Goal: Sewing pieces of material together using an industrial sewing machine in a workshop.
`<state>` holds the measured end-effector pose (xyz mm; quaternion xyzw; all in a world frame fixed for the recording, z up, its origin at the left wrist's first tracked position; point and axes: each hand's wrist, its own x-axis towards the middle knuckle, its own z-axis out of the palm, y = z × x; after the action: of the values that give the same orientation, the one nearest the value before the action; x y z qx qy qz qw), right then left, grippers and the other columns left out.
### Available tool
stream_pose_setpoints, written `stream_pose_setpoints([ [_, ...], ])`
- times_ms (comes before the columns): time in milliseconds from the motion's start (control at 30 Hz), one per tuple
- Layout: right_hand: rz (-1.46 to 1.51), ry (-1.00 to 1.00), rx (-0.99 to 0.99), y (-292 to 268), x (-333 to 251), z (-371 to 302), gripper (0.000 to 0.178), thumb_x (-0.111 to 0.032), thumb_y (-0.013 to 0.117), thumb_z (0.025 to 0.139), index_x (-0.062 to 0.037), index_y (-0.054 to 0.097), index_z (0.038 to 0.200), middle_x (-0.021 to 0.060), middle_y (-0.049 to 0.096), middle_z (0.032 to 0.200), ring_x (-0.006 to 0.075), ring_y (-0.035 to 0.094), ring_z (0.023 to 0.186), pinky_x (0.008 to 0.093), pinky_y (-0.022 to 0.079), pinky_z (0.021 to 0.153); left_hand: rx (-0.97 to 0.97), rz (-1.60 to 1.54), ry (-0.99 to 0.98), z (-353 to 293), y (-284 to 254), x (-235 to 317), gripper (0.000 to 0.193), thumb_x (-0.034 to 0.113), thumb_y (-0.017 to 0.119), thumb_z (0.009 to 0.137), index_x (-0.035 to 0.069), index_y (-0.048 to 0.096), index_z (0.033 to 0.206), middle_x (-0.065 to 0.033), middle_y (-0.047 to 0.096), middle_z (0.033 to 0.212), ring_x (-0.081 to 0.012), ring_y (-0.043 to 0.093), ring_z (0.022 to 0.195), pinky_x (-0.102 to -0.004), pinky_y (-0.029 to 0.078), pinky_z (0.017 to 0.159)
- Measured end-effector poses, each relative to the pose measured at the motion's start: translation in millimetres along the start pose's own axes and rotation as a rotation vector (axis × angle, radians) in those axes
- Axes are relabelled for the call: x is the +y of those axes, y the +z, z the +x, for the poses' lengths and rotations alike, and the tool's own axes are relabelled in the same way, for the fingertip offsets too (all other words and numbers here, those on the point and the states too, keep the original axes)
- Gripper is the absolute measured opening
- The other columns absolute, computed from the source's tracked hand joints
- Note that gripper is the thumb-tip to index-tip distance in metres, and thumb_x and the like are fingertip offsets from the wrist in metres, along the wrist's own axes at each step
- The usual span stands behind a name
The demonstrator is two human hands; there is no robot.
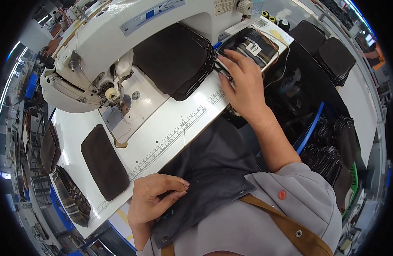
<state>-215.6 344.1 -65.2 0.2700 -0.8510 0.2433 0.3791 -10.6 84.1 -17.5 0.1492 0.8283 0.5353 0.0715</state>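
Note:
My left hand (159, 197) is over the dark apron (209, 181) on my lap, thumb and forefinger drawn close in a pinch. Anything between those fingertips is too small to make out. At the right end of the white sewing table (150, 150), my right hand (246, 87) reaches in with its fingers apart. Its fingertips are beside a stack of dark brown fabric panels (173, 59) and a tray holding a dark folded piece with a white label (249, 46). Small items under that hand are partly hidden. A white sewing machine (88, 47) stands over the table.
One brown rounded panel (105, 162) lies at the table's left, near a folded plaid piece (71, 196). Thread spools (284, 25) stand at the back right. More dark panels (337, 59) rest on a surface at right. Bundled dark pieces (322, 164) sit in a blue-edged bin.

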Motion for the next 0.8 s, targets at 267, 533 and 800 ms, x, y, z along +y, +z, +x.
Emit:
stream_pose_setpoints([
  [267,1.033,0.026,-0.587,-34.7,-70.0,-15.2,0.042,-0.012,0.075,0.092,-0.0007,0.067,0.131,0.0159,0.069,0.117,0.0179,0.066,0.077,0.0299,0.053,0.066,0.334,0.132,0.02,5.5,5.8,-5.2,0.017,-0.003,0.08,0.077,0.003,0.076,0.092,-0.0097,0.078,0.095,-0.0236,0.077,0.086,-0.0308,0.059,0.076],
  [533,1.23,0.358,-0.905,-15.9,-115.7,-26.1,0.022,-0.009,0.069,0.099,0.005,0.071,0.115,0.003,0.069,0.077,0.0076,0.06,0.067,0.0236,0.049,0.066,0.665,0.135,0.108,12.0,8.7,-21.0,0.02,-0.001,0.08,0.085,0.002,0.075,0.104,-0.0086,0.078,0.1,-0.0125,0.073,0.077,-0.0261,0.057,0.067],
  [800,1.25,0.31,-0.672,-1.9,-119.9,-36.2,0.019,-0.017,0.07,0.099,0.0,0.071,0.09,-0.0016,0.056,0.064,0.0043,0.043,0.059,0.0241,0.036,0.054,0.585,-0.897,0.12,11.8,19.9,-47.3,0.032,0.008,0.072,0.097,-0.004,0.06,0.125,-0.0229,0.07,0.122,-0.0172,0.074,0.082,-0.0285,0.063,0.077],
])
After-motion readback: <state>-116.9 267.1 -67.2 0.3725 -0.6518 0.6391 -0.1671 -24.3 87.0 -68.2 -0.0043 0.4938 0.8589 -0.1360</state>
